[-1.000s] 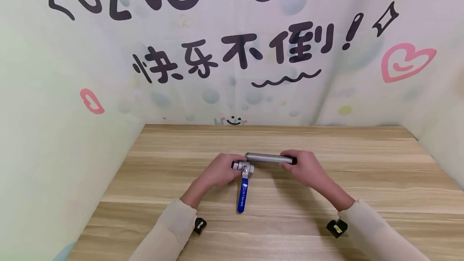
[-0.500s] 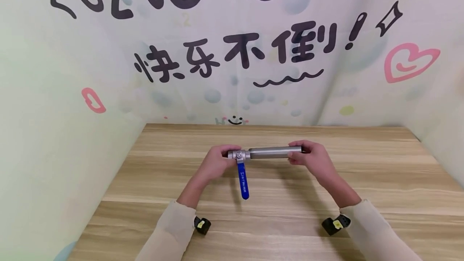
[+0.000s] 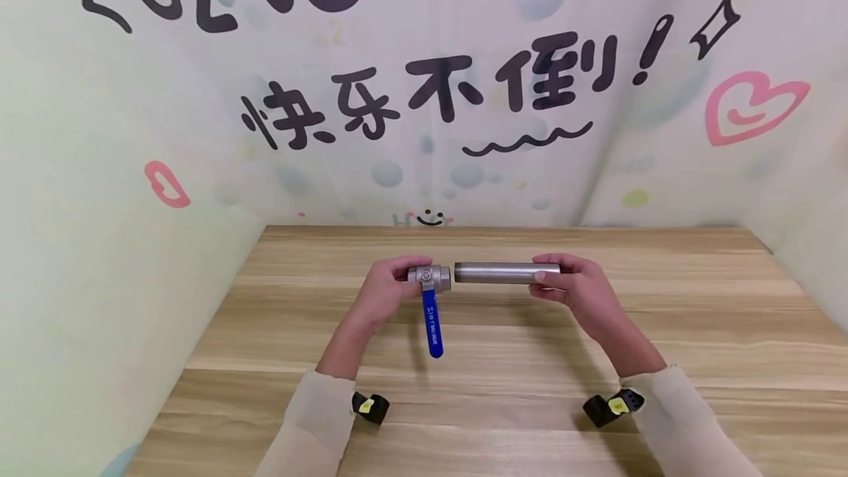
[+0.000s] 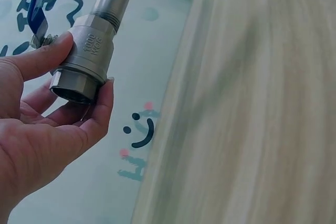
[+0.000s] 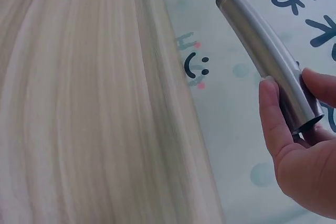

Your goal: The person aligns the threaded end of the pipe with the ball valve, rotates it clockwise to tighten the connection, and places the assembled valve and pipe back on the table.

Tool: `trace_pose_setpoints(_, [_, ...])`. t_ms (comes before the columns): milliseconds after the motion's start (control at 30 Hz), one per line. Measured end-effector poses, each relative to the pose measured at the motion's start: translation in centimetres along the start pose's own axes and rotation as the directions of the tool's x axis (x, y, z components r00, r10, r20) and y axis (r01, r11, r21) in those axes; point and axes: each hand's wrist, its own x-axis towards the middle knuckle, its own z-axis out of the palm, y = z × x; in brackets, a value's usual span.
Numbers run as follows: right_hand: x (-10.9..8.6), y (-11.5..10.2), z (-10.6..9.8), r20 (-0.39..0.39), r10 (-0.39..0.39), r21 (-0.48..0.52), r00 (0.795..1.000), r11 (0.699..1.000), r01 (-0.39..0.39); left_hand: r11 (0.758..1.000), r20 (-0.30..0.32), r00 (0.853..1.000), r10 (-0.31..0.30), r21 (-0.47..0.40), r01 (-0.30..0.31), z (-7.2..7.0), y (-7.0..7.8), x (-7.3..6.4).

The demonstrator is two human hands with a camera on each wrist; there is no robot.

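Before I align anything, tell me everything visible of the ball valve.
The ball valve looks like silvery metal, marked 1000 WOG, with hexagonal ends. Its blue lever stands crosswise, pointing down in the head view. The left hand grips it near one end, above the table. Its other end faces the pipe, a gap between them.

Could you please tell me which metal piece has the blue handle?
The valve in the left grip; the pipe in the right grip has none.
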Motion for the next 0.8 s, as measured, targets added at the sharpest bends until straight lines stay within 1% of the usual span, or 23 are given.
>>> trace_pose_setpoints(100, [0.0,0.2,-0.1,0.036,0.004,0.084,0.999,0.996,-0.007,1.000,-0.006,1.000,0.003,-0.011,-0.003,-0.2,0.0,0.1])
trace_pose_setpoints(167, [0.0,0.4,0.0,0.055,0.010,0.106,0.998,0.994,-0.016,1.000,-0.009,1.000,0.003,-0.014,-0.003,-0.4,0.1,0.1])
trace_pose_setpoints(367, [0.1,1.0,0.2,0.072,0.033,0.105,0.997,0.994,-0.040,1.000,0.004,1.000,-0.002,-0.022,0.002,-0.4,0.4,0.0])
trace_pose_setpoints(600, [0.3,1.0,0.4,0.084,0.023,0.099,0.996,0.995,-0.031,1.000,0.003,1.000,-0.004,-0.010,0.004,-0.5,0.6,0.0])
trace_pose_setpoints(800, [0.0,0.8,0.5,0.073,0.019,0.119,0.997,0.992,-0.028,1.000,0.008,1.000,0.000,0.007,0.000,-0.5,0.3,0.2])
